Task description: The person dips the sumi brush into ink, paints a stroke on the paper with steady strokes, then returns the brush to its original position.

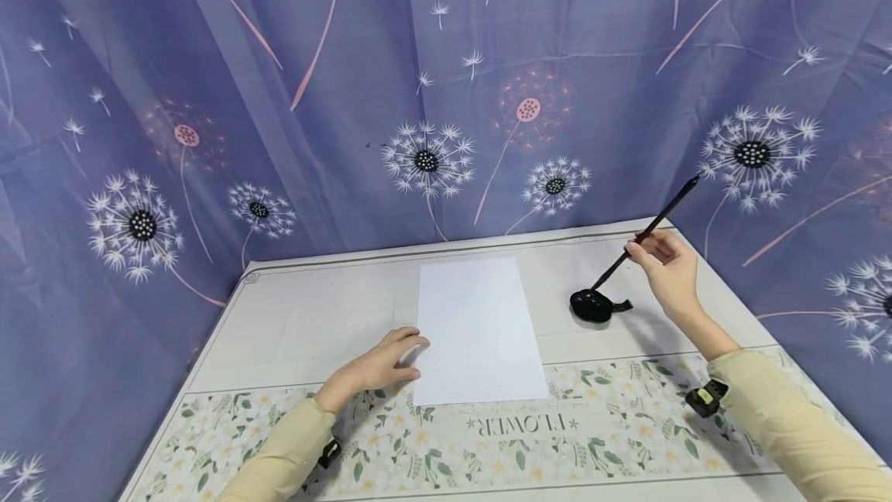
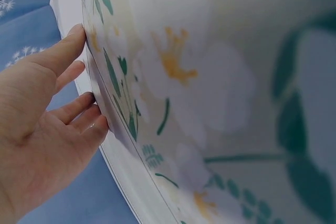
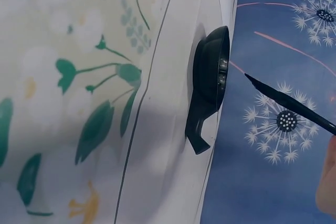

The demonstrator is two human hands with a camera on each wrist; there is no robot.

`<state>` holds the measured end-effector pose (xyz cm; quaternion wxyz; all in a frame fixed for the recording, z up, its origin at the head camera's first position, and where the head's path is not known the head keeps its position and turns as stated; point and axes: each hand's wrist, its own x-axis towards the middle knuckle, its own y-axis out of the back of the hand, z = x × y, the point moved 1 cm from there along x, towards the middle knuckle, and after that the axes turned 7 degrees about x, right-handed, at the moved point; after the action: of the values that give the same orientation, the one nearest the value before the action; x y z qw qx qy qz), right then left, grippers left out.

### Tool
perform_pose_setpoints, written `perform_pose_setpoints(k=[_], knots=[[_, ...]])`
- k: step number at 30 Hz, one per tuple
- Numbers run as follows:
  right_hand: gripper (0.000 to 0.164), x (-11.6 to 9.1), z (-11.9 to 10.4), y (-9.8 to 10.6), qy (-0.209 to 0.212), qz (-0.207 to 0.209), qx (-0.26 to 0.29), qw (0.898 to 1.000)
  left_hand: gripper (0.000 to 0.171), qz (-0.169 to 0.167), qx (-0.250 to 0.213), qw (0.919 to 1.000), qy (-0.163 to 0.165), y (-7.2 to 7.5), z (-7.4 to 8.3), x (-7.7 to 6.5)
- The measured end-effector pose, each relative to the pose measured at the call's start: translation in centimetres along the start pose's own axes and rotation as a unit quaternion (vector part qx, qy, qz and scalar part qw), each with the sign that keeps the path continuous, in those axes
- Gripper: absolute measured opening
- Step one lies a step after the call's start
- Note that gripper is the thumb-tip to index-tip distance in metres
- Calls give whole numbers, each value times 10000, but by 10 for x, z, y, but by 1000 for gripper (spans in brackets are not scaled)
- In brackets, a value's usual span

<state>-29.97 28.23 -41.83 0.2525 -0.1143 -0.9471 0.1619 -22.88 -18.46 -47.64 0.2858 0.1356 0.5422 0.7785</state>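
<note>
A sheet of white paper [image 1: 479, 331] lies on the table, and my left hand [image 1: 382, 362] rests at its left edge with loosely bent fingers. In the left wrist view, the fingertips [image 2: 93, 98] of that hand come down at the table surface. My right hand [image 1: 670, 269] pinches a dark writing brush [image 1: 658, 221] partway along its handle, tilted with the bristles down. Below the bristles stands a small black ink dish [image 1: 591, 307] with a short handle. The right wrist view shows the brush tip [image 3: 252, 80] just off the dish's rim.
A tablecloth [image 1: 334, 293] with a floral band covers the table. Behind and beside it hangs a purple-blue curtain [image 1: 362, 99] with dandelions. Both sleeves carry a small black wrist device, one of them [image 1: 707, 398] at the right.
</note>
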Motion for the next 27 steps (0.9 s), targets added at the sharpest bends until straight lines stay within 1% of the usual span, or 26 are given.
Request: perform_pose_setpoints(k=[5,10,17,22,27], knots=[[20,1,5,-2,7,80,171,9998,52,11,11,10000,26,0,0,0],[19,2,4,-6,8,141,266,9995,54,11,38,10000,34,1,1,0],[16,5,4,-11,32,94,367,9993,56,17,-5,10000,46,0,-1,0],[16,6,4,-15,52,213,524,9984,56,10,-32,10000,41,0,0,0],[15,7,5,-19,75,195,560,9982,56,3,-25,10000,90,0,-1,0]])
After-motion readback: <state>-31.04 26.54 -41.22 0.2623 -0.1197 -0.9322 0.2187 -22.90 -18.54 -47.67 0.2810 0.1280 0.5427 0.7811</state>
